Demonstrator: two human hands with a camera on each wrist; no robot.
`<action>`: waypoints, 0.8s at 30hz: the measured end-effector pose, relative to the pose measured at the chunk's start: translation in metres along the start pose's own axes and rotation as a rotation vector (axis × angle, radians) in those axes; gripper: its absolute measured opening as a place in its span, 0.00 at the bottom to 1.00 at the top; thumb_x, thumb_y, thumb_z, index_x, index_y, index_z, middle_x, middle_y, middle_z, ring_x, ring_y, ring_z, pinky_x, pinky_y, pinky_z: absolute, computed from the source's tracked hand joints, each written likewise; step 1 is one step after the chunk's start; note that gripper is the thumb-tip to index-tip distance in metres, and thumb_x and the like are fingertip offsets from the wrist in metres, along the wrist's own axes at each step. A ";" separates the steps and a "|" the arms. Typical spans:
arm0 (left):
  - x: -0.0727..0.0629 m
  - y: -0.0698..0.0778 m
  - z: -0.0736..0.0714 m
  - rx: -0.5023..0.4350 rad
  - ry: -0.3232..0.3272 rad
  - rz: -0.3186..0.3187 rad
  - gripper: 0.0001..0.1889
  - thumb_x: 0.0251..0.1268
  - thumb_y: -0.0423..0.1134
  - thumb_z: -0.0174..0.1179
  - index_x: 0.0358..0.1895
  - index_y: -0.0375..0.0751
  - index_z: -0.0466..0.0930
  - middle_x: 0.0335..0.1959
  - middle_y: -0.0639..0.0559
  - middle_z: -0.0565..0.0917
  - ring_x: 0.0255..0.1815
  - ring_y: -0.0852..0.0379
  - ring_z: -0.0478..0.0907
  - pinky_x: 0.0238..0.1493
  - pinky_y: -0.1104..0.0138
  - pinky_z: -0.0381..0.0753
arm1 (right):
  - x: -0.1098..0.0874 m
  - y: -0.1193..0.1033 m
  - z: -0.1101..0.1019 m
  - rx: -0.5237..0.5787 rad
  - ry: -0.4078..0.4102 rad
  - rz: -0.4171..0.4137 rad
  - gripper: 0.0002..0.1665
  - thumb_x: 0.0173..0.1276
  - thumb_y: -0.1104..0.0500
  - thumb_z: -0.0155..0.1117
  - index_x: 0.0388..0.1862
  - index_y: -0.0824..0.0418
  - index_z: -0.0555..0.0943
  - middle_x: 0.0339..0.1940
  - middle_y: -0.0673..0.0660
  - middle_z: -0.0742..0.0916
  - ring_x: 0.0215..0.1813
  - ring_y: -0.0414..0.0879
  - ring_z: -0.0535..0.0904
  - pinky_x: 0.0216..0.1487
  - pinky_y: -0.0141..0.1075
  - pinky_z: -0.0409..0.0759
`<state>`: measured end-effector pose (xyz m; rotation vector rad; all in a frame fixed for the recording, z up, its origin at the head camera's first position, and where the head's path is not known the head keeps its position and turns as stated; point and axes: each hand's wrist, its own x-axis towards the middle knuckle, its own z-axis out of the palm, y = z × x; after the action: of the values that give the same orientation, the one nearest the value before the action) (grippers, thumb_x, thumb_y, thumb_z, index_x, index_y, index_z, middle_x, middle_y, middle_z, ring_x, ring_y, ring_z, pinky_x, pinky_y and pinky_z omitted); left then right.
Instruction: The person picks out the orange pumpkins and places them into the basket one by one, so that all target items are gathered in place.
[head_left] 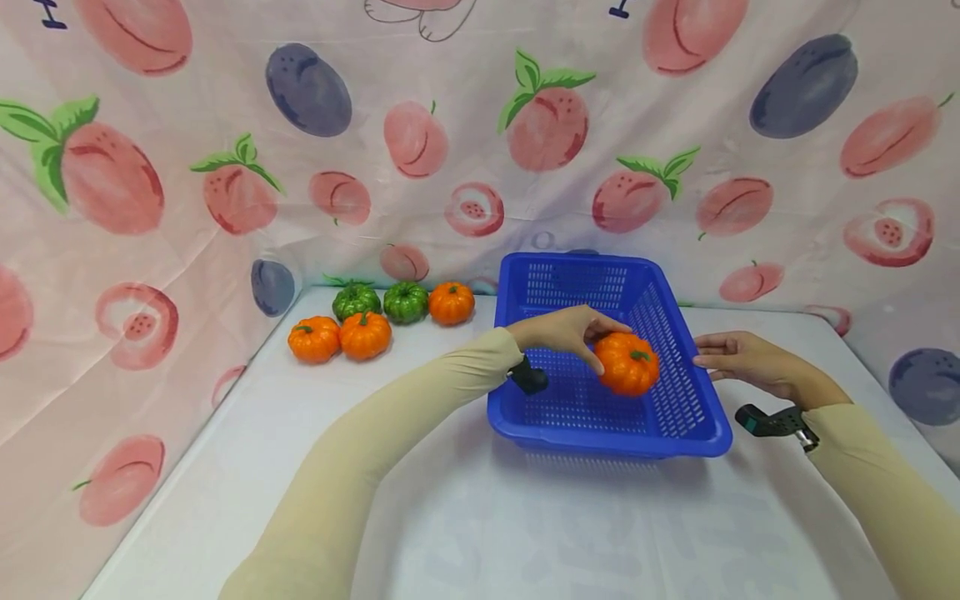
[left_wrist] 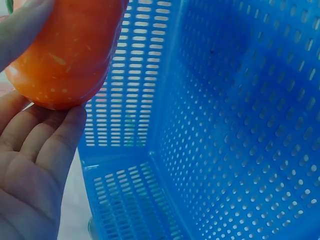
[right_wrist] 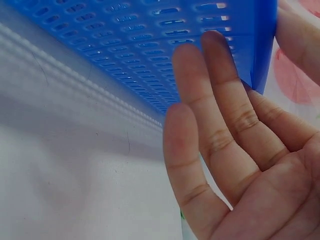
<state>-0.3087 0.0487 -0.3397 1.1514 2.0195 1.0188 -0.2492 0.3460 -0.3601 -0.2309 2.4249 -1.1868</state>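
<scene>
"Gripping what, was the left hand (head_left: 566,329)?"

"A glossy orange pumpkin (head_left: 628,367), ribbed, with a green stem (head_left: 640,356). The thumb and fingertips curved round its sides, spread just as wide as it was."

"Where exactly did that pumpkin sit?"

"At the left fingertips, within the rim of a blue perforated plastic basket (head_left: 600,440) in the head view. Whether it touched the basket's floor below those fingers, I couldn't tell."

"And the right hand (head_left: 753,358)?"

"Its fingers were nearly straight and slightly apart, at the outer face of the basket's right wall, with the thumb up by the rim. How firmly they pressed, I couldn't tell."

"What lay farther from the fingers?"

"Well to the left of the left fingers, a green pumpkin (head_left: 357,302), a second green pumpkin (head_left: 406,302) and a back-row orange pumpkin (head_left: 452,303) stood side by side. Two front orange pumpkins (head_left: 365,335) sat nearer the person, on the same white tabletop (head_left: 570,533). Beyond both hands' fingers hung a peach-print cloth (head_left: 412,75)."
</scene>
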 end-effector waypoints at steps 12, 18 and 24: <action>0.004 -0.003 0.007 0.099 -0.043 -0.035 0.35 0.54 0.31 0.66 0.68 0.37 0.64 0.64 0.45 0.74 0.64 0.56 0.72 0.61 0.76 0.73 | 0.000 0.002 -0.002 0.017 -0.007 -0.007 0.36 0.73 0.54 0.52 0.68 0.78 0.57 0.57 0.65 0.81 0.46 0.29 0.80 0.55 0.41 0.81; 0.009 -0.008 0.010 0.125 -0.070 -0.034 0.35 0.54 0.32 0.66 0.68 0.38 0.65 0.65 0.46 0.74 0.64 0.57 0.72 0.61 0.76 0.72 | 0.000 0.001 -0.003 0.022 -0.012 -0.005 0.36 0.73 0.54 0.52 0.68 0.78 0.57 0.57 0.63 0.81 0.47 0.29 0.80 0.56 0.43 0.80; 0.015 -0.011 0.013 0.141 -0.091 -0.033 0.34 0.54 0.33 0.67 0.67 0.39 0.66 0.64 0.47 0.75 0.62 0.58 0.73 0.60 0.77 0.73 | -0.001 0.001 -0.002 0.033 -0.013 0.002 0.37 0.72 0.54 0.53 0.68 0.79 0.57 0.56 0.61 0.82 0.46 0.29 0.80 0.56 0.44 0.80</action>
<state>-0.3099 0.0631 -0.3578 1.2100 2.0569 0.8041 -0.2493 0.3485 -0.3592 -0.2251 2.3922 -1.2194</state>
